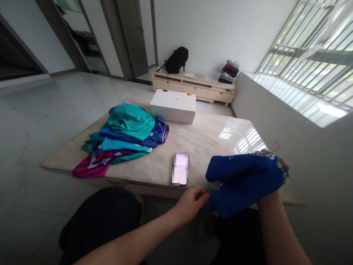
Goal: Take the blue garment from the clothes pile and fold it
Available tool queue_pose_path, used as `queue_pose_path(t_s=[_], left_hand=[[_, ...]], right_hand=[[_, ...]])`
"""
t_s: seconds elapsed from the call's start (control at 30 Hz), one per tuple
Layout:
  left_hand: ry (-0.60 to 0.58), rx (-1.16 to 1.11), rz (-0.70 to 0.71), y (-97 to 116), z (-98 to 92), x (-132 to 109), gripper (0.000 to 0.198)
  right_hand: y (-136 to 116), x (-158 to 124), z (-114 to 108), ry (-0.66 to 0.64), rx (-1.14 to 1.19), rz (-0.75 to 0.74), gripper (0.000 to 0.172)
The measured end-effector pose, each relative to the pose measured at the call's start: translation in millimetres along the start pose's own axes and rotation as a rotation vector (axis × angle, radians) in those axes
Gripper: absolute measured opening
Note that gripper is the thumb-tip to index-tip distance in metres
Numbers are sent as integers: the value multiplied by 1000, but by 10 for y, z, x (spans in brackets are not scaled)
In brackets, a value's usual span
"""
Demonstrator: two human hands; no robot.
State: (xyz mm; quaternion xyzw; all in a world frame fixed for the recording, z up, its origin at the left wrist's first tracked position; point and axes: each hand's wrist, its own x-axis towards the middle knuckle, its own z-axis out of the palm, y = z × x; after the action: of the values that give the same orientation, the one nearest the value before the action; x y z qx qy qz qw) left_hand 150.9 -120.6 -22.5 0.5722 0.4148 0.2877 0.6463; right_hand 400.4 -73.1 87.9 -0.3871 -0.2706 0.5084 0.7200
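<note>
Fingers of left hand (190, 203) pinch the lower edge of the blue shirt (245, 180), at 5 o'clock off the tabletop (209, 136) edge. Right hand (278, 162) sits inside or behind the cloth, grip hidden, cannot tell. Shirt is held taut between both hands. Phone (180, 169) at 6, clothes pile (124, 140) at 9, white box (173, 106) at 12.

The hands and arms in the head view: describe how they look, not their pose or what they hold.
Both forearms come in from the bottom edge bare: no sleeve reaches into view on either. The left hand has no glove, ring or watch that shows. The right hand is mostly hidden behind blue cloth; only fingertips and a bare wrist show, with no band on it. No markings on either arm.
</note>
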Motion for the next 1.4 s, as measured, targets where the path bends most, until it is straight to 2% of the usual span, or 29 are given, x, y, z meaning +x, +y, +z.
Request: queue_pose_path(t_s=[0.07, 0.1, 0.13, 0.2, 0.3, 0.37, 0.43, 0.5, 0.57, 0.63, 0.77, 0.83, 0.93, 1.0, 1.07, 1.2, 1.3, 1.4], left_hand=[[77, 167, 59, 40, 6, 0, 32], [105, 230, 90, 54, 18, 1, 33], [122, 264, 118, 65, 34, 4, 37], [144, 265, 169, 82, 71, 20, 59], [148, 166, 212, 141, 108, 73, 88], [73, 56, 241, 216, 110, 113, 81], [0, -55, 285, 301, 100, 139, 60], [-9, -145, 313, 368, 82, 140, 49], [5, -213, 299, 397, 55, 117, 51], [-17, -256, 243, 383, 12, 75, 54], [-120, -242, 128, 301, -106, -51, 45], [-148, -260, 82, 281, -159, -126, 41], [-209, -362, -4, 291, -208, -225, 46], [-263, -413, -49, 302, -226, -265, 48], [-262, -419, -51, 297, -240, -280, 47], [-120, -335, -28, 259, -269, -259, 49], [-79, -354, 0, 262, -277, -247, 64], [-125, -433, 19, 294, -263, -261, 72]], right_hand=[[-16, -35, 67, 63, 60, 60, 15], [-8, -63, 107, 32, 79, 81, 15], [7, -98, 148, -54, 76, 102, 19], [49, -183, 219, -255, 119, 174, 31], [98, -306, 274, -532, 214, 318, 41], [101, -343, 273, -633, 261, 364, 45], [84, -324, 246, -632, 279, 351, 42], [67, -259, 195, -547, 225, 308, 35], [83, -178, 123, -478, 60, 304, 30], [151, -119, 46, -468, -177, 376, 25], [384, -126, -25, -602, -564, 550, 22], [458, -165, 13, -697, -682, 549, 21], [449, -211, 126, -851, -744, 506, 20], [396, -223, 190, -937, -744, 513, 28], [350, -222, 221, -1002, -739, 509, 41], [328, -216, 209, -1086, -707, 468, 72], [349, -233, 207, -1113, -722, 516, 75], [383, -269, 228, -1080, -819, 521, 78]])
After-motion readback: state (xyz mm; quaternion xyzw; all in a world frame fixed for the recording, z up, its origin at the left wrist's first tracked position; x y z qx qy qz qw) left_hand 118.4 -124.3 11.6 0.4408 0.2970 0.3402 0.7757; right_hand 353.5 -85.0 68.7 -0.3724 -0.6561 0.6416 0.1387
